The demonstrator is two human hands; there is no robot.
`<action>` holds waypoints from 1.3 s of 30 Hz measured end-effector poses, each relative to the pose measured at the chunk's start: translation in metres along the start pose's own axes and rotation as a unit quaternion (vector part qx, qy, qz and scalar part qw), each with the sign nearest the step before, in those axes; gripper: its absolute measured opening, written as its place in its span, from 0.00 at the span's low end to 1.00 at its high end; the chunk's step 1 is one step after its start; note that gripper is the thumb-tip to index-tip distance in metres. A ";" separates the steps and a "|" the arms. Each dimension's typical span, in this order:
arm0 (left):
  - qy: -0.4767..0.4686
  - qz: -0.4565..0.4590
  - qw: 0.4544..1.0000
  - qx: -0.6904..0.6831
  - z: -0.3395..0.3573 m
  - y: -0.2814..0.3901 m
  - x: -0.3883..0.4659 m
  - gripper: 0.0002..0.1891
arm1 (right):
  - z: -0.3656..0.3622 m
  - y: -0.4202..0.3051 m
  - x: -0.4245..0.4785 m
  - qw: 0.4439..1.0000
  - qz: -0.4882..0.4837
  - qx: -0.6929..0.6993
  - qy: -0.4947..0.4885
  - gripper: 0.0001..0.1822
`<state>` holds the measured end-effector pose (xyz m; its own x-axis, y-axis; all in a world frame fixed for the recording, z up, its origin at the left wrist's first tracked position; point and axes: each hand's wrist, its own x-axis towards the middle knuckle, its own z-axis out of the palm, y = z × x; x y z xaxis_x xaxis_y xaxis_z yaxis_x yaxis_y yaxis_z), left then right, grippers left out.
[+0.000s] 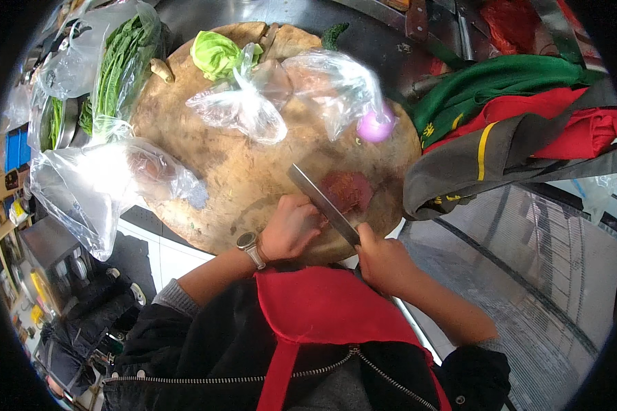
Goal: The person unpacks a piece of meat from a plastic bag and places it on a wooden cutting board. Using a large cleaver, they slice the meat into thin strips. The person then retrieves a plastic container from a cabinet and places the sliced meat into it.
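My right hand (385,262) grips the handle of a cleaver (321,203), whose blade slants up and left over a round wooden chopping block (226,174). Just left of the blade is my left hand (295,226), fingers curled in against it. Whether those fingers hold anything is hidden. On the blade's right side lies a flat, dark red mass (347,192) that looks like raw meat. Farther back on the block sit a red onion (375,126), a pale green cabbage (216,54) and clear plastic bags (252,110) with pinkish contents.
Bagged leafy greens (118,67) and a piece of ginger (162,70) are at the block's left edge, above another plastic bag (97,180). A dark green bumpy vegetable (334,36) lies behind. Folded green, red and grey aprons (473,149) touch the right side.
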<state>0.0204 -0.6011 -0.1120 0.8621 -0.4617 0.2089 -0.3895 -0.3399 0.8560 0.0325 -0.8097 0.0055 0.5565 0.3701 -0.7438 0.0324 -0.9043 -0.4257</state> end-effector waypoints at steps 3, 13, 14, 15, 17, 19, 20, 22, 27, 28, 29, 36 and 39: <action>0.009 -0.001 1.000 0.000 0.005 -0.002 -0.004 0.23 | 0.013 -0.006 0.018 0.996 -0.046 0.014 0.074 0.14; 0.041 0.032 0.992 0.111 0.012 0.006 -0.010 0.24 | 0.028 0.007 0.035 0.982 -0.028 0.085 0.167 0.09; 0.052 0.031 0.993 0.104 0.013 0.005 -0.013 0.24 | 0.027 0.011 0.027 0.978 -0.040 0.086 0.188 0.09; 0.047 0.024 0.994 0.094 0.013 0.007 -0.013 0.24 | 0.026 0.013 0.018 0.973 -0.047 0.090 0.206 0.09; 0.041 0.008 0.997 0.068 0.012 0.009 -0.010 0.24 | 0.020 0.012 -0.001 0.981 -0.047 0.029 0.185 0.11; 0.052 0.009 0.997 0.050 0.014 0.005 -0.014 0.24 | 0.022 0.014 -0.018 0.986 -0.050 -0.013 0.159 0.12; 0.057 0.009 0.997 0.041 0.014 0.003 -0.014 0.24 | 0.020 0.012 -0.025 0.989 -0.037 -0.016 0.142 0.12; 0.051 0.013 0.997 0.052 0.015 0.003 -0.014 0.24 | 0.021 0.010 -0.036 0.994 -0.013 -0.018 0.104 0.11; 0.053 0.023 0.997 0.053 0.015 0.003 -0.013 0.24 | 0.025 0.012 -0.043 0.998 -0.007 -0.013 0.065 0.12; 0.057 0.027 0.997 0.051 0.015 0.003 -0.012 0.24 | 0.023 0.011 -0.043 0.999 -0.003 -0.009 0.049 0.13; 0.061 0.031 0.996 0.049 0.015 0.002 -0.012 0.25 | 0.022 0.010 -0.042 0.999 0.004 -0.005 0.039 0.13; 0.045 0.015 0.998 0.035 0.012 0.000 -0.009 0.25 | 0.018 0.001 -0.025 0.998 0.013 -0.008 0.056 0.11; 0.044 0.008 0.999 0.023 0.010 0.001 -0.008 0.24 | 0.021 0.001 -0.015 0.998 0.002 -0.018 0.063 0.12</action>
<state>0.0098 -0.6061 -0.1182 0.8799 -0.3943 0.2653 -0.4165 -0.3710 0.8300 0.0065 -0.8116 0.0053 0.6560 0.3385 -0.6746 0.0587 -0.9140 -0.4015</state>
